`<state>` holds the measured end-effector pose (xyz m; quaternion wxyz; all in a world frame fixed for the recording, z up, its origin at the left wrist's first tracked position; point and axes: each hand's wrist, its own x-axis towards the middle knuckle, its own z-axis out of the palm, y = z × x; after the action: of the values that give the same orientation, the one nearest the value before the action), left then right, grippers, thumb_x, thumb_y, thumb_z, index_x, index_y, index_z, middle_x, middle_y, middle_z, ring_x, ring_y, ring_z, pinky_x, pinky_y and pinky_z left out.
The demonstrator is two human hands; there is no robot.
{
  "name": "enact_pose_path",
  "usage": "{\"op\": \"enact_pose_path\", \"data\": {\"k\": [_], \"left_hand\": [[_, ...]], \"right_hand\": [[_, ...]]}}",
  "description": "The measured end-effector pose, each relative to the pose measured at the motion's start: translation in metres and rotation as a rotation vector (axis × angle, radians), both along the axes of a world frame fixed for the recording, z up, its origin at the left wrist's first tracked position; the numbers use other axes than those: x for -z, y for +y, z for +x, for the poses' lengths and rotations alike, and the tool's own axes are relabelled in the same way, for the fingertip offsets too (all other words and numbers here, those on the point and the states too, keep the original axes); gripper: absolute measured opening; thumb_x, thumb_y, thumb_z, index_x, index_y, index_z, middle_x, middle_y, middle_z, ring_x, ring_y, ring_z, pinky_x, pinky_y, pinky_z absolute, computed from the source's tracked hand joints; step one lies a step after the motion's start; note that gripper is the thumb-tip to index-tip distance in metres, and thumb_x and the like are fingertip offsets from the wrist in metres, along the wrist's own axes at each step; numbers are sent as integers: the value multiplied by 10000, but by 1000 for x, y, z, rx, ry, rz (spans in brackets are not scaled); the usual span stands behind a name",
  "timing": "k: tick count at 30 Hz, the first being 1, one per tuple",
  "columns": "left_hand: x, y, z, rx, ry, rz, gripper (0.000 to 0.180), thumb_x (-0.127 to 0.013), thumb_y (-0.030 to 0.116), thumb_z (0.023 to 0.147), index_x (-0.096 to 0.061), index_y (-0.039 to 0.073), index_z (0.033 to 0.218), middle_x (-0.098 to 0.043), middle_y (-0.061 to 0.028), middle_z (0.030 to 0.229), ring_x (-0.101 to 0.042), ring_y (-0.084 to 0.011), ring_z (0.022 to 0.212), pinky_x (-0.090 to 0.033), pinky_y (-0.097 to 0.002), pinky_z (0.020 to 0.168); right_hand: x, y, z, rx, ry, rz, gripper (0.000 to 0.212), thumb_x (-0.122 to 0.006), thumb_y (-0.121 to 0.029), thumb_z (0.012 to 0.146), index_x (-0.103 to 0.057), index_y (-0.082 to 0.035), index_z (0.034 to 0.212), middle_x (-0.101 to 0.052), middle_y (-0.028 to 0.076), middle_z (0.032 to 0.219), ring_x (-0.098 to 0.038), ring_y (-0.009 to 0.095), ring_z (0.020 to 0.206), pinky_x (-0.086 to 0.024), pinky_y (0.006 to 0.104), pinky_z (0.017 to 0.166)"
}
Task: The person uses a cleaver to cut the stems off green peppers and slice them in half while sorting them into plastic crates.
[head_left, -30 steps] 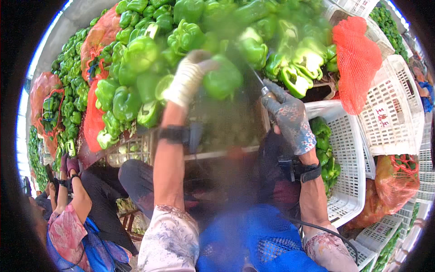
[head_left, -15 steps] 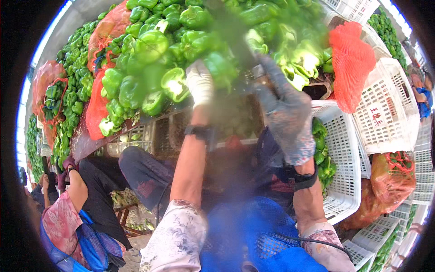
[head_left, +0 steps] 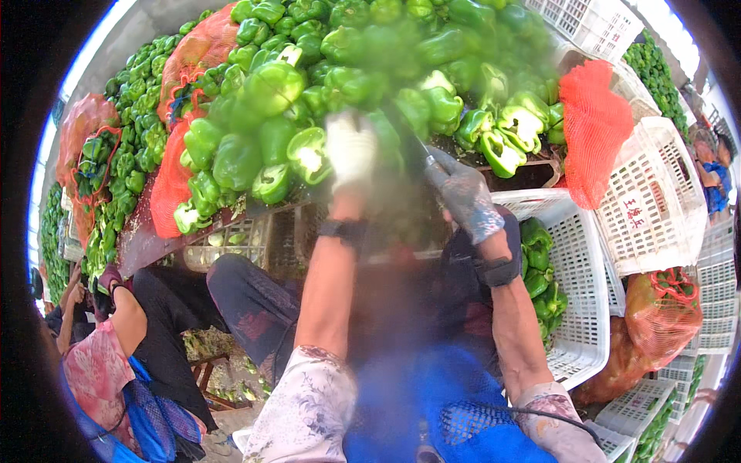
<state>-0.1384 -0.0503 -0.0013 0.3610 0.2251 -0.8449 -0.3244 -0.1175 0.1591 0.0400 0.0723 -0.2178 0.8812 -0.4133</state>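
Observation:
My left hand point(head_left: 351, 148), in a white glove, is raised against a big pile of green bell peppers point(head_left: 262, 92) and closes on a blurred green pepper point(head_left: 388, 143). My right hand point(head_left: 461, 193), in a grey glove, grips a thin dark blade point(head_left: 415, 143) whose tip points up at that pepper. The two hands are close together in front of the pile. A blue mesh bag point(head_left: 432, 401) lies across my lap.
A white plastic crate point(head_left: 579, 309) at my right holds several peppers point(head_left: 540, 270). More white crates point(head_left: 656, 193) stack further right. A red mesh bag point(head_left: 594, 123) hangs over the pile, and filled red mesh bags point(head_left: 85, 147) lie at left. Another person point(head_left: 100, 363) crouches at lower left.
My left hand has shifted right and slightly down with the pepper. My right hand with the blade has moved left, so the hands are closer together.

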Motion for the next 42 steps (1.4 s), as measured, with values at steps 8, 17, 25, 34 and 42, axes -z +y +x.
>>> {"op": "enact_pose_path", "data": {"k": [8,17,25,34,42], "left_hand": [[-64,-76,-58,109,-281,-293,924,-881,287,599,-458,162,1411,-509,-231,1298,-556,-394,1156,-467,-412,1004],[-60,-75,-69,158,-207,-223,940,-925,236,491,-502,77,1315,-529,-236,1244,-594,-374,1088,-497,-403,961],[-56,-90,-40,211,255,66,613,-873,136,656,-585,22,1185,-644,-96,1020,-584,-185,863,-503,-316,785],[-47,-81,-40,307,162,428,467,-804,104,760,-596,52,1175,-625,-46,869,-612,-150,710,-528,-289,597],[-34,-95,-46,213,0,-353,455,-750,290,840,-632,71,1221,-680,-148,998,-636,-240,938,-488,-313,888]], "right_hand": [[-30,61,46,3,-76,-272,423,-621,-249,945,-599,-106,1344,-546,-37,636,-429,25,449,-371,206,434],[-34,53,48,-179,-52,-20,368,-628,-301,944,-643,-185,1294,-592,27,634,-509,85,509,-440,269,513],[-40,65,58,-182,-16,36,400,-652,-239,903,-630,-158,1294,-631,121,721,-618,166,619,-502,321,622],[5,48,52,-250,118,11,365,-607,-283,929,-614,-164,1275,-680,205,843,-680,336,680,-535,425,612],[-3,37,25,-133,94,101,397,-616,-313,915,-602,-249,1307,-669,215,796,-671,382,730,-524,449,641]]}}
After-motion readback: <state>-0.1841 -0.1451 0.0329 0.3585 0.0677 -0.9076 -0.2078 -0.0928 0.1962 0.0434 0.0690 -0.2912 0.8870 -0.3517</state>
